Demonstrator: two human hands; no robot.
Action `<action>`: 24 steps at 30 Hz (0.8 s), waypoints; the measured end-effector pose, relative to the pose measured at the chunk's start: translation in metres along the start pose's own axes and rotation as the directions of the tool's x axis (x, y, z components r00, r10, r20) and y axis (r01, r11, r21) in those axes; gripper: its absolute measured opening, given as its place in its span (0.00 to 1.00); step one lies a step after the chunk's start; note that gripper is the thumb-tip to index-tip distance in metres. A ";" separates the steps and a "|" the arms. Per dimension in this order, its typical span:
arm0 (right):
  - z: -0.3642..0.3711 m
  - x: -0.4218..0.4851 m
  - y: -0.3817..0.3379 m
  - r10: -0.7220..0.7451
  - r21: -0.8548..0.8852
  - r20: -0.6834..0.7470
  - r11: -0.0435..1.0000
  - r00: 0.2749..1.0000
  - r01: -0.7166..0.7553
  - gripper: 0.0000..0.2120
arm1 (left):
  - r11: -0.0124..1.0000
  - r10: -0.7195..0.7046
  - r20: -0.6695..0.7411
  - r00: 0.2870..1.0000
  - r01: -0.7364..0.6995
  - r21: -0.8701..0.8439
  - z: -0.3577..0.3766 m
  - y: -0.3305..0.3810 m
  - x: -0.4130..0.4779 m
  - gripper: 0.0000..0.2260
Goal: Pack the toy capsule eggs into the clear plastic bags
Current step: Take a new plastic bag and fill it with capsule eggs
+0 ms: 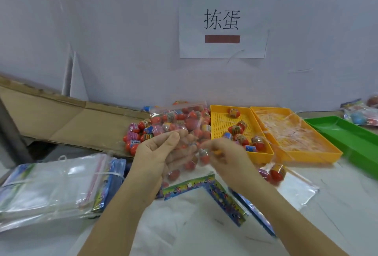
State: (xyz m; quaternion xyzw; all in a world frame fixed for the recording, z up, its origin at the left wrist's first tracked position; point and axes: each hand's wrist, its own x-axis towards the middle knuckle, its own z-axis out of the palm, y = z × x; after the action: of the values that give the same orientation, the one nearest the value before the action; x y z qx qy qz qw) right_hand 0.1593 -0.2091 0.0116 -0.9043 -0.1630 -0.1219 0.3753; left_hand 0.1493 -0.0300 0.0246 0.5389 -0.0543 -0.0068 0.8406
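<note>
My left hand (161,151) holds up the mouth of a clear plastic bag (184,165) with several red capsule eggs inside. Its printed header card (189,186) hangs at the bottom. My right hand (223,153) pinches a red capsule egg (204,156) right at the bag's opening. Behind my hands lies a filled clear bag of eggs (178,118), with loose eggs (134,135) heaped to its left. More eggs (238,133) lie in a yellow perforated tray (223,122).
A stack of empty clear bags (55,184) lies at the left. A second yellow tray (319,153) holds clear film, and a green tray (351,133) sits at the right. Flattened cardboard (61,120) leans at the back left. Two eggs (274,172) lie on a flat bag at the right.
</note>
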 end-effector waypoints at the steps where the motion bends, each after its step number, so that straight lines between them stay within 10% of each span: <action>1: 0.006 -0.003 0.003 -0.070 -0.176 0.119 0.980 0.990 0.090 0.17 | 1.000 0.011 -0.007 1.000 -0.011 0.019 -0.001 0.000 0.000 0.09; 6: 0.027 -0.005 0.003 -0.107 -0.557 0.386 0.765 0.916 0.324 0.31 | 0.996 0.032 -0.037 0.999 -0.028 0.090 -0.001 0.003 -0.005 0.09; 13: 0.019 -0.004 0.004 -0.178 -0.562 0.058 0.807 0.982 0.179 0.20 | 0.998 0.062 -0.099 0.993 -0.059 0.025 0.002 0.007 -0.006 0.08; 19: -0.014 0.002 -0.003 0.056 0.197 -0.389 0.980 0.919 0.023 0.08 | 0.989 0.141 -0.171 0.975 -0.132 0.058 0.006 0.010 -0.010 0.07; 24: -0.030 -0.012 -0.029 -0.028 0.689 -0.095 0.720 0.995 0.086 0.13 | 0.913 0.401 -0.350 0.847 -0.335 0.234 0.013 0.003 -0.013 0.06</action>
State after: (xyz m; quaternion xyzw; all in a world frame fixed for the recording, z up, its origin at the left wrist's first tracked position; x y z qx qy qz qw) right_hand 0.1343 -0.2139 0.0472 -0.6879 -0.2097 -0.0989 0.6878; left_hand 0.1348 -0.0392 0.0315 0.5759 0.0113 0.2670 0.7726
